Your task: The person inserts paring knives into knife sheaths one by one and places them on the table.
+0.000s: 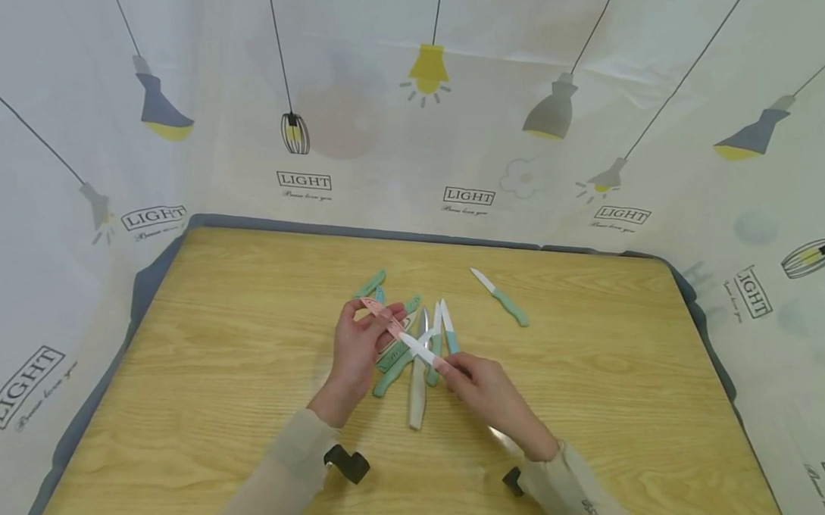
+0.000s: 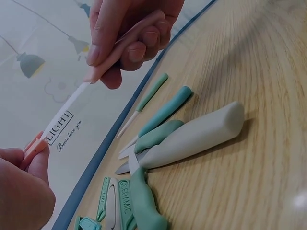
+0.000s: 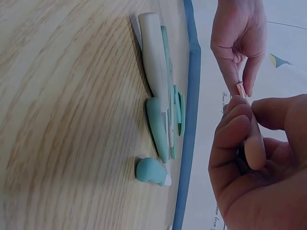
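Note:
My left hand [image 1: 354, 349] pinches a pink blade cover [image 2: 34, 148] between thumb and fingers. A small knife with a white blade [image 1: 418, 348] and a pink handle [image 2: 128, 45] is in my right hand [image 1: 494, 395], its fingers curled round the handle. The blade points at the cover, and its tip meets the cover's mouth; how far it reaches inside I cannot tell. Both are held above the table. Beneath them lies a pile with a cream-handled knife [image 1: 417, 397], green-handled knives [image 1: 392, 377] and a blue-handled knife [image 1: 451, 341].
Green blade covers [image 2: 125, 203], a cream cover [image 2: 112, 206] and a blue cover [image 1: 380, 294] lie beside the knives. Another green-handled knife [image 1: 511, 307] lies apart, right of the pile. The wooden table [image 1: 217, 332] ends at a grey edge against a lamp-printed curtain.

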A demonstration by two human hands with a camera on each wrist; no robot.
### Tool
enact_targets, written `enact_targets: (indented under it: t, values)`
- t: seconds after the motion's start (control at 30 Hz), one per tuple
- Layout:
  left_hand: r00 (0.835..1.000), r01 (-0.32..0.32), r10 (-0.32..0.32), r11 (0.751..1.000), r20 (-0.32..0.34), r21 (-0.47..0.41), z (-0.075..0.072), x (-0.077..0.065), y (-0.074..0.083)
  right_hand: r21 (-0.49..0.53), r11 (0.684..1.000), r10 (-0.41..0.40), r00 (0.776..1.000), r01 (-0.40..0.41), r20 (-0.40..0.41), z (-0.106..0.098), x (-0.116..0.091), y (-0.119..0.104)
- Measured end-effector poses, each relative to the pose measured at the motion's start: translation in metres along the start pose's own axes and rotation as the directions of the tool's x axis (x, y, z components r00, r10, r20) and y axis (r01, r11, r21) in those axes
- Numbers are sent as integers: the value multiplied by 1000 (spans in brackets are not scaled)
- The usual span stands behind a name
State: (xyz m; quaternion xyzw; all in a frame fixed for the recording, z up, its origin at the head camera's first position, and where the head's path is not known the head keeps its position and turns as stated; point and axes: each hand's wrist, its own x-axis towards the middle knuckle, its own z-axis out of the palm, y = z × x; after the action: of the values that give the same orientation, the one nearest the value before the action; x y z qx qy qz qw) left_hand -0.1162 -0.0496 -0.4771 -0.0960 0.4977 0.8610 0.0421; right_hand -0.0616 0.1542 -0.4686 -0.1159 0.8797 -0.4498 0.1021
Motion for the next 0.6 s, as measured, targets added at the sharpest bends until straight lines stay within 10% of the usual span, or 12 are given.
enact_targets:
  t: [0.6]
  values:
    - [999,-7,4,995,-33,-98,3,-4,-2,23,1000,2,1000,-2,7,2,7,-9]
